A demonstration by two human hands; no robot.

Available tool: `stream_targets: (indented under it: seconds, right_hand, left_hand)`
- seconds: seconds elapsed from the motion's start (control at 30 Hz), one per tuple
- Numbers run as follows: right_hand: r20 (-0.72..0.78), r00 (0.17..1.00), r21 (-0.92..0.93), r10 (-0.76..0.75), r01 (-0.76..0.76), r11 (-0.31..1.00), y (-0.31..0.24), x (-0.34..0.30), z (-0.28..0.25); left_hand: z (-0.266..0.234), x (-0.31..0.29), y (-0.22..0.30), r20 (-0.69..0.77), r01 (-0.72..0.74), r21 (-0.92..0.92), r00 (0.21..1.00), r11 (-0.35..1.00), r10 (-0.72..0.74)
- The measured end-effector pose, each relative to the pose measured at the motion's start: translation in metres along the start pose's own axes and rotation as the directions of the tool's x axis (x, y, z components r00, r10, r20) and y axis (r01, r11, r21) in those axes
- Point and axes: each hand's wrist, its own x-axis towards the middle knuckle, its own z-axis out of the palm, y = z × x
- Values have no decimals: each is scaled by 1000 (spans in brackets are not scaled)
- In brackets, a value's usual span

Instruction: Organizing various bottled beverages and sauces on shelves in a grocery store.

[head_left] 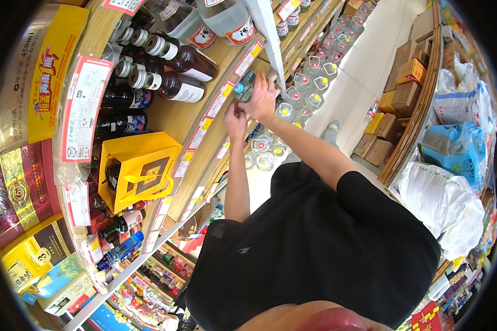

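My right hand (260, 99) is wrapped round a small clear greenish bottle (248, 80) with a blue cap (238, 88), at a wooden shelf. The bottle is tilted, its cap toward the shelf's label strip, and my fingers cover part of it. Close below it, my left hand (236, 119) is closed with its fingers curled together; whatever they hold, if anything, is hidden. Both hands are beside the white and yellow price labels (221, 100) along the shelf edge.
Dark brown bottles (185, 89) and a yellow gift bag (139, 171) occupy the shelf above. A white metal post (271, 41) rises beside my right hand. Large clear jugs (315, 100) line the floor. Cardboard boxes (390, 126) and plastic-wrapped packs (440, 207) are across the aisle.
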Motion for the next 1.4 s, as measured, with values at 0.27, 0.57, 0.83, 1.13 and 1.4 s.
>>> stream_targets:
  seconds: [0.27,0.57,0.83,1.13,1.4]
  right_hand:
    - [84,996,-39,-32,35,999,16,14,-6]
    - [53,997,-27,-61,63,998,24,26,-14]
    - [70,995,-50,-71,75,996,24,32,-19]
    - [189,981,38,-39,32,999,44,28,-33]
    - [231,972,203,-39,-9,979,245,-90,-111]
  left_hand:
    - [9,5,21,79,4,-110,997,994,5]
    - [20,11,37,131,11,-146,991,989,8]
    - [32,19,10,106,-139,-17,984,990,140]
    - [43,-13,33,-9,-336,390,930,857,368]
    - [24,-39,28,-90,-326,607,878,724,471]
